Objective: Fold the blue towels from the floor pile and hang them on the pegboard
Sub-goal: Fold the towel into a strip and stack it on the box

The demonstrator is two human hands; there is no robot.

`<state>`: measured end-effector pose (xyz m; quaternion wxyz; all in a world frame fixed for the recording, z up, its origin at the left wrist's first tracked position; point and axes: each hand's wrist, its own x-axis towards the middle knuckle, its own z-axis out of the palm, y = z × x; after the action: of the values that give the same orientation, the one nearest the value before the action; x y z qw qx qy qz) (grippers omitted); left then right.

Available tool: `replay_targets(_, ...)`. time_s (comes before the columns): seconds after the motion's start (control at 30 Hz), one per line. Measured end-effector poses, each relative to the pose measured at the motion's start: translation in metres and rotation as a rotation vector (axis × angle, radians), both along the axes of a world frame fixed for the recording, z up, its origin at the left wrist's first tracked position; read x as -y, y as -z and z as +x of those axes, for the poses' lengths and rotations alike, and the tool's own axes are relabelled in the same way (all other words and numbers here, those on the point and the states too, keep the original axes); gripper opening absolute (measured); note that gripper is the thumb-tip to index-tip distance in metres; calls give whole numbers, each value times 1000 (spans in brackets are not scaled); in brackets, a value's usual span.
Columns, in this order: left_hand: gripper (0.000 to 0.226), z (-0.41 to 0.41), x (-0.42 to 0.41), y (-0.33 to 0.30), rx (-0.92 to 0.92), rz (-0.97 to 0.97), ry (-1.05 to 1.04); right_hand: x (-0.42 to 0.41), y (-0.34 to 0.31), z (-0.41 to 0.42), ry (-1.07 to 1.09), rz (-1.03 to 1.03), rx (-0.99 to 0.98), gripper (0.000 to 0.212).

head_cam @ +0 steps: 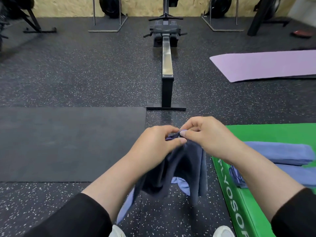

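Blue towel point(184, 168) pinched at its top edge, hanging over the speckled floor point(68, 65).

Left hand point(157, 142) and right hand point(205, 134) meet, fingers curled, each pinching cloth between thumb and fingertips; folded towels point(277, 152) lie right on the green box point(256, 134). Likely matching corners for a fold; next, the hands should draw apart along the edge. No pegboard is in view.

Both hands meet in front of the person, the left hand point(154, 141) and right hand point(203, 134) pinching the top of a towel point(181, 168) that hangs over the floor point(85, 74). To the right, folded towels point(277, 152) lie on a padded box point(266, 134). A floor mat point(68, 142) lies left; a rowing machine point(166, 65) stands ahead, another mat point(263, 65) right of it.
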<state>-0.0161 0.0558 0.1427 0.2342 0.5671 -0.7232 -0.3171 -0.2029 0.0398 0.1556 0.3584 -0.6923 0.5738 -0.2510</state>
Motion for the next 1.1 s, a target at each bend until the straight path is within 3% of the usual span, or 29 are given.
replay_targets(0.03,14,-1,1,0,33,-17,2,0,-1,0,0,-22,-6,6)
replay_targets(0.2,22,8,8,-1,79,-124,-100,2,5,-6,-53,-37,-146,10)
replay_targets(0.3,25,21,16,-3,90,-163,-196,5,8,-12,30,-73,-247,11)
replay_targets(0.4,27,34,21,-4,138,-158,-268,6,9,-13,106,-133,-207,15)
replay_targets(0.5,9,32,17,-7,119,-128,-251,7,10,-5,80,-148,-74,22)
replay_targets(0.6,41,17,11,-6,148,-74,-89,8,8,8,-18,-134,-17,22)
replay_targets(0.73,14,9,16,-1,100,-85,-92,13,5,16,-69,-115,62,18)
replay_targets(0.93,23,25,32,3,116,-133,-268,27,19,-1,57,-102,-65,14)
replay_targets(1.03,11,26,35,6,158,-109,-276,29,18,-5,118,-119,-43,17)
replay_targets(1.1,35,19,31,5,153,-87,-164,28,15,-2,77,-122,-36,20)
